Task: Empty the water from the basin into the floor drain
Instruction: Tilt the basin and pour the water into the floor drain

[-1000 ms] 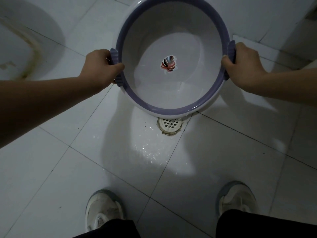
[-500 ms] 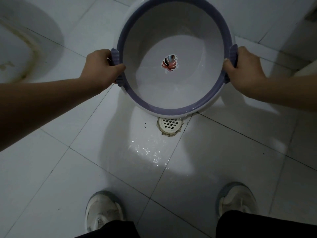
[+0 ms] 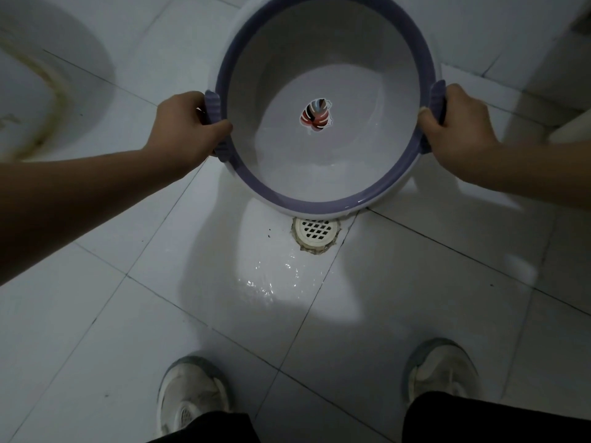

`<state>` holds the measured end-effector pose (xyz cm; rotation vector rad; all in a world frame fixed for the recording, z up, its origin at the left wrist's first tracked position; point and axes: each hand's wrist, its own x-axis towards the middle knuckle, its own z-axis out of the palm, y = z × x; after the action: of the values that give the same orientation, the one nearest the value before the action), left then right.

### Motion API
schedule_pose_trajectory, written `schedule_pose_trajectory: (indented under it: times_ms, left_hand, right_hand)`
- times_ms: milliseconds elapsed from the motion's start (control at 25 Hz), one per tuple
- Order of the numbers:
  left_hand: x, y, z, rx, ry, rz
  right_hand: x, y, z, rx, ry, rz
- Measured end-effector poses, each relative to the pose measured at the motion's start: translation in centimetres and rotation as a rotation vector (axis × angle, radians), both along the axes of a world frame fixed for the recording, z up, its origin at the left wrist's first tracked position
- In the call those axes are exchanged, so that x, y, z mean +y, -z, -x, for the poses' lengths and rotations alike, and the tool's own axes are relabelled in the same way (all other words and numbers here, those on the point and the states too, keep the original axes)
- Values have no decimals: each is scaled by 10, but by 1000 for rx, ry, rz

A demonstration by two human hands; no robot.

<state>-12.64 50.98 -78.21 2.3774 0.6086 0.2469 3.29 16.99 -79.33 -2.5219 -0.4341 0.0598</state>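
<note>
You hold one basin between your two hands, white with a purple rim and two purple ribbed handles, one on each side. Your left hand is closed round the left handle, thumb hooked over the rim on the inside. Your right hand is closed round the right handle in the same way, thumb against the rim. Both arms reach forward, bare to the edge of the view.

The basin is tipped with its near edge low, its open side facing you. One sticker, a striped leaf shape, sits in the middle of the bottom, about midway between your hands. A shallow pool of water lies against the near inner wall, below the sticker and lower than both hands.

One floor drain, round with a white grille, lies just below the basin's near edge, between your hands and nearer to you than either. The tiled floor beside the drain, on your side of it, glistens with one wet patch.

Your two shoes, pale and worn, stand well apart at the bottom of the view, one below each hand, with dark trouser legs over them. Beyond your left hand, a curved white fixture with a stained edge sits at the far left.
</note>
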Motion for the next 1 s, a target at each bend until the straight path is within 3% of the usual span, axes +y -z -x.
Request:
schedule_pose_trajectory:
  times_ms: [1000]
  left_hand:
    - [4,7,8,-46,43,-39]
  right_hand:
    - [-8,1,15,-2,-55,-73]
